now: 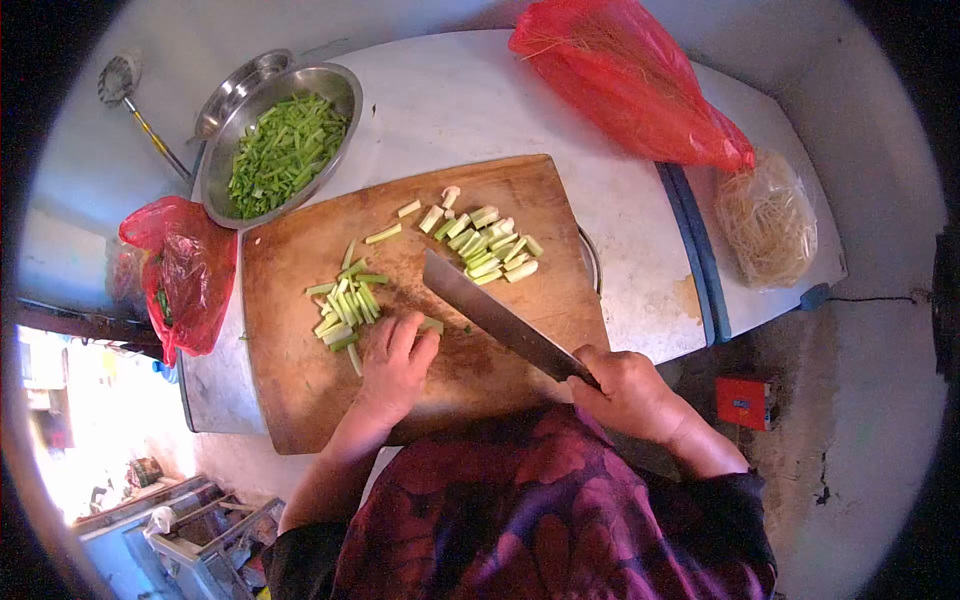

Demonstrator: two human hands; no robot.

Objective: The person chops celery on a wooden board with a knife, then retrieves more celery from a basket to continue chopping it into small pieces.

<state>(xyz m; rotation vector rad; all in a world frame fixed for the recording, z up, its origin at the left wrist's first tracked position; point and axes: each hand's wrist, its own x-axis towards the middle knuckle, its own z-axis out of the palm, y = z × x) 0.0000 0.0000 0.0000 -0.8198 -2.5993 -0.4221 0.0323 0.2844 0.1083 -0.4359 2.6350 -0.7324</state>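
My right hand (630, 392) is wrapped round the handle of a cleaver (500, 325), its long blade slanting up and left over the wooden cutting board (530, 390). On the board's lower middle rests my left hand (395, 365), fingers bent and close together, with a short piece of celery (432, 325) at the fingertips. Thin cut celery sticks (350, 305) lie in a pile just beyond that hand. Past the blade tip is a second pile of thicker, pale celery chunks (485, 242). A few loose bits lie near this pile.
A steel bowl (345, 110) of cut greens stands back left, overlapping another metal bowl (250, 70). Red plastic bags (195, 270) (620, 80) lie at left and back right. A clear bag of noodle-like strands (768, 225) sits at right. A ladle (150, 130) hangs on the wall.
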